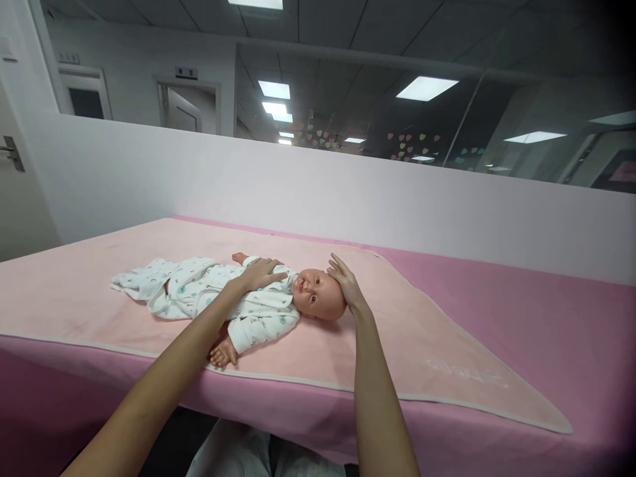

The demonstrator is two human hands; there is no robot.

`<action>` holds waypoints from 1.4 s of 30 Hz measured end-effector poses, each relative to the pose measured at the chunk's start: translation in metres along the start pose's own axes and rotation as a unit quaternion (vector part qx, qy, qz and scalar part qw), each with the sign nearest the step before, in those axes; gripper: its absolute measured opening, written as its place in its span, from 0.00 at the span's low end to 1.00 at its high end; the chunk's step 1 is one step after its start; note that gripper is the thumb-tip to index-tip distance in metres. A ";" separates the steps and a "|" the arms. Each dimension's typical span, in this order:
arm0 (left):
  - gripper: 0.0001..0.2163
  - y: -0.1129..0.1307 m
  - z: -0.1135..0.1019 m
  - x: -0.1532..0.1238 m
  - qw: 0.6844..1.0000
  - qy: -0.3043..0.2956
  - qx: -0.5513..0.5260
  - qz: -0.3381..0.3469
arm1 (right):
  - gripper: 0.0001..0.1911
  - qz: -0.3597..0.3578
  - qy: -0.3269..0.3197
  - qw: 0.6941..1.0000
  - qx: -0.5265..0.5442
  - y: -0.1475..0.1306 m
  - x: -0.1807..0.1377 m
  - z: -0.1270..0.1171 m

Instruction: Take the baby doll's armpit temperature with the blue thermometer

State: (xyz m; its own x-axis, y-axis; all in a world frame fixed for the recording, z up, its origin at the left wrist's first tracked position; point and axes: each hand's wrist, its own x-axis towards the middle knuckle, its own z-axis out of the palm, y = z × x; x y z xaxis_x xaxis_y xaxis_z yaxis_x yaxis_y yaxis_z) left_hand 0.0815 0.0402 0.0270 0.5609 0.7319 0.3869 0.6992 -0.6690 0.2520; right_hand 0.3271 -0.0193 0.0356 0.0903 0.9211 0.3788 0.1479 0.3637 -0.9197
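Observation:
A baby doll (318, 295) in a white patterned sleepsuit (199, 288) lies on its back on a pale peach blanket (422, 344), head toward the right. My left hand (261, 271) rests flat on the doll's chest, fingers stretched toward the chin. My right hand (345, 281) cups the top of the doll's head, fingers spread and touching it. The doll's near arm (223, 351) sticks out toward the table's front edge.
The blanket covers a pink table (546, 311) that runs along a white partition wall (348, 185) with glass above. A door (12, 199) stands at the far left. The table's front edge is just before my body.

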 end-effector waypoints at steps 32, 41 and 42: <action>0.25 -0.002 0.004 0.002 0.998 0.021 -0.052 -0.010 | 0.22 -0.002 0.088 0.996 0.014 0.008 0.004 0.001; 0.19 -0.003 -0.015 -0.017 0.940 -0.018 -0.340 0.008 | 0.26 0.026 0.307 0.943 -0.128 0.009 -0.003 0.002; 0.18 -0.002 -0.017 -0.020 0.935 -0.052 -0.350 0.017 | 0.26 0.001 0.344 0.926 -0.157 0.008 -0.005 0.003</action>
State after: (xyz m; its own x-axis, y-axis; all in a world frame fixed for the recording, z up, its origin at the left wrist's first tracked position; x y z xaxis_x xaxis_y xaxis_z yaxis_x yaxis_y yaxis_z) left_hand 0.0610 0.0247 0.0342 0.6425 0.6933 0.3263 0.2398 -0.5864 0.7737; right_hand 0.3253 -0.0205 0.0264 0.6817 0.5756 0.4517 0.4152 0.2040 -0.8866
